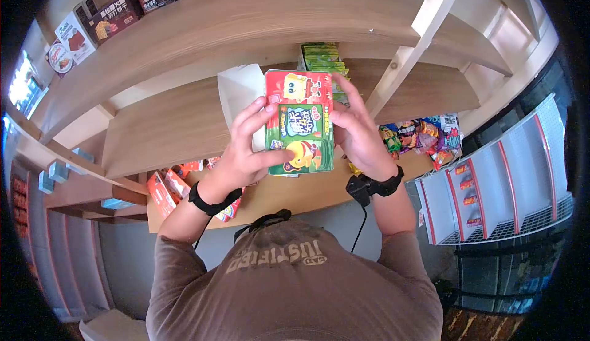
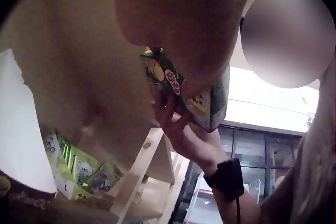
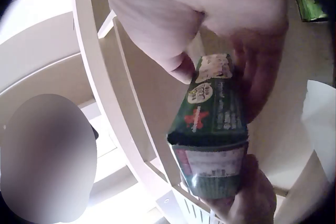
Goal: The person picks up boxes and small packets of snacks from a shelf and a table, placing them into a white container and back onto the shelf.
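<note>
A green snack box with a red top panel and cartoon figures is held up between both hands in the head view. My left hand grips its left side, the thumb lying across the printed front. At the opposite edge, my right hand holds the box between thumb and fingers. Seen from the right wrist, the box's narrow green side shows beneath the right hand. The left wrist view has the box partly hidden behind the near hand. Close behind the box, a white carton stands on the wooden shelf.
Green packets stand in a row behind the box. Colourful snack bags lie at the lower right, red packages at the lower left. A wooden upright divides the shelves. Boxes line the upper shelf.
</note>
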Demonstrator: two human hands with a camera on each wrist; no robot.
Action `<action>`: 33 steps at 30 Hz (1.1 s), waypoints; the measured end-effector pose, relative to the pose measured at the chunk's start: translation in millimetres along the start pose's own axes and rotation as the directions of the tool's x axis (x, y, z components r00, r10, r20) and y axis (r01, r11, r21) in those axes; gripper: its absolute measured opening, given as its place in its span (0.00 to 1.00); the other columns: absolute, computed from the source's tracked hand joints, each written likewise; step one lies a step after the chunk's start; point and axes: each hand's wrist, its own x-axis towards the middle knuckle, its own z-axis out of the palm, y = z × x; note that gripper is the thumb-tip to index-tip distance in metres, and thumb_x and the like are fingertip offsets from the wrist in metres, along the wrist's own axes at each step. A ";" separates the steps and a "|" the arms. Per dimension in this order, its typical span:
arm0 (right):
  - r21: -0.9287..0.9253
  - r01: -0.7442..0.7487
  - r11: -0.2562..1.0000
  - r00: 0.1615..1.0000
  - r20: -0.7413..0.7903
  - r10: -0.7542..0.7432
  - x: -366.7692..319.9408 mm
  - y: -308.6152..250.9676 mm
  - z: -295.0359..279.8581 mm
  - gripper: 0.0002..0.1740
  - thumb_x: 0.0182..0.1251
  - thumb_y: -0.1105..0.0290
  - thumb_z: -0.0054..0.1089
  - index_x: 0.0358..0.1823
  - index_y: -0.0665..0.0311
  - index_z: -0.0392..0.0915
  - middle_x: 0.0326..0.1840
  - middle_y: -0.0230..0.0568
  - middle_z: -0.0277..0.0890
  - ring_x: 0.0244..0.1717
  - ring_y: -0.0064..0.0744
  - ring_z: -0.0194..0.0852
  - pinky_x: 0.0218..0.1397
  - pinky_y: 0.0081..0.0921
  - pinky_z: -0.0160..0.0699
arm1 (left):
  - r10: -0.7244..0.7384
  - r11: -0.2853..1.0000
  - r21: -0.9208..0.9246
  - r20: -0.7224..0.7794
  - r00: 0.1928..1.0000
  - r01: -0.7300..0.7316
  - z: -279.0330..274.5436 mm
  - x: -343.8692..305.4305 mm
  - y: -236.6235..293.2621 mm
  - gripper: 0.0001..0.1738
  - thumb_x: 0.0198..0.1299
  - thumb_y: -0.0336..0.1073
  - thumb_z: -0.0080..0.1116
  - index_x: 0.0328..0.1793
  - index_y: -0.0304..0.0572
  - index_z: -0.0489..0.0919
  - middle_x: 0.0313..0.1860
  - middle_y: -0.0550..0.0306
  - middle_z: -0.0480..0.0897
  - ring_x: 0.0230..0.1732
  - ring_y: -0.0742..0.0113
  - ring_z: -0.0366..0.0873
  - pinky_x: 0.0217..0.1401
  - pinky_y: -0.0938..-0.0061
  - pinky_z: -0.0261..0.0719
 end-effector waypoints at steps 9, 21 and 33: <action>0.016 0.391 0.920 0.905 -0.187 -0.381 -0.9 5.5 3.2 0.46 0.61 0.83 0.55 0.77 0.59 0.41 0.70 0.49 0.58 0.67 0.38 0.64 0.69 0.39 0.65 | -0.508 0.379 -0.808 0.226 0.831 0.452 18.1 14.2 12.6 0.55 0.57 0.35 0.66 0.80 0.49 0.36 0.77 0.42 0.49 0.74 0.49 0.58 0.68 0.55 0.68; -0.626 0.779 0.025 0.543 0.655 -0.526 -13.4 -7.3 -22.1 0.32 0.50 0.83 0.64 0.59 0.51 0.73 0.65 0.47 0.68 0.67 0.48 0.65 0.68 0.45 0.63 | -0.745 -0.193 -0.873 0.427 0.513 0.448 14.0 42.6 20.6 0.42 0.63 0.33 0.60 0.78 0.49 0.49 0.71 0.42 0.63 0.68 0.56 0.67 0.66 0.61 0.72; -0.710 0.369 0.600 0.914 0.393 -0.098 -9.7 -51.6 -7.2 0.51 0.59 0.66 0.70 0.76 0.66 0.45 0.68 0.51 0.62 0.66 0.38 0.65 0.67 0.35 0.65 | -0.131 0.897 -0.433 -0.066 0.989 0.090 10.2 52.5 6.2 0.40 0.50 0.29 0.71 0.67 0.49 0.62 0.66 0.36 0.66 0.67 0.44 0.66 0.65 0.53 0.67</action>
